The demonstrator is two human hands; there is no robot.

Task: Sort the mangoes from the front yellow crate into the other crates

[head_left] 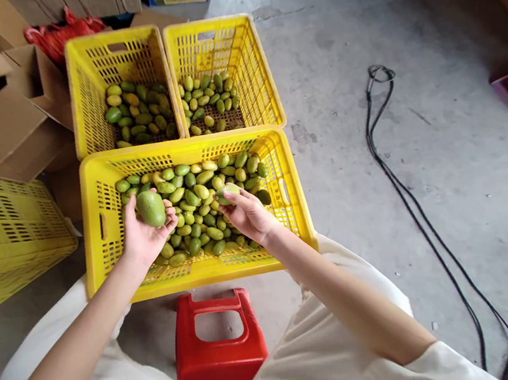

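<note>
A large green mango (151, 208) rests in my left hand (145, 239), the fingers curled round its underside. Between the thumb and fingers of my right hand (249, 214) is a smaller, paler green mango (227, 193). Both hands are above the front yellow crate (201, 280), which stands between my knees. Inside it lies a layer of small green and yellowish mangoes (201, 192), partly hidden by my hands.
Two more yellow crates, back left (75, 102) and back right (267, 72), hold fewer mangoes. Cardboard boxes (9, 135) and another yellow crate (13, 222) are at the left. A red plastic stool (222, 371) is below me. Black cables (393, 174) cross the floor at the right.
</note>
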